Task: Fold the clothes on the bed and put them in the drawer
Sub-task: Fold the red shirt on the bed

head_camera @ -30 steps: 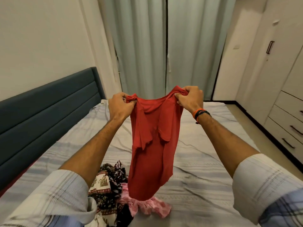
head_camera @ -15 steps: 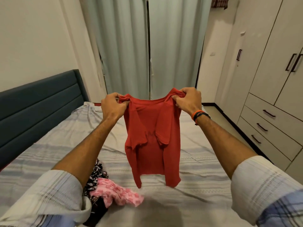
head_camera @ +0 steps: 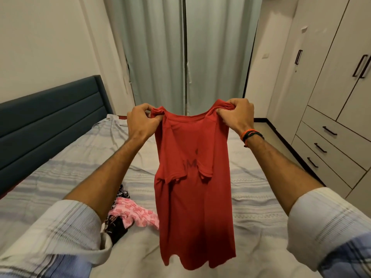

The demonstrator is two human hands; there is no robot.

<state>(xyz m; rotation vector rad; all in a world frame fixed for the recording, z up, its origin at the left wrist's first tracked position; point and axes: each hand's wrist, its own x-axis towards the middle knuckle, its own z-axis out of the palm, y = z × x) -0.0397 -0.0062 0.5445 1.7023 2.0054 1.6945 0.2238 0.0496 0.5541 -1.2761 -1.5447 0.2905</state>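
Both hands, left (head_camera: 141, 122) and right (head_camera: 236, 114), grip bunched shoulders of soft red T-shirt (head_camera: 192, 187), hanging limp above striped bed (head_camera: 259, 189).

Pale grey-green floor-length curtains (head_camera: 180, 51) hang closed at the far wall. Left of them, plain cream wall (head_camera: 44, 41); right, tall off-white wardrobe doors with black handles (head_camera: 341, 63). Black skirting strip (head_camera: 281, 135) below.

left hand (head_camera: 141, 122) pinches red shirt (head_camera: 192, 189) shoulder | right hand (head_camera: 237, 115) pinches other | shirt hangs above bed (head_camera: 259, 189)
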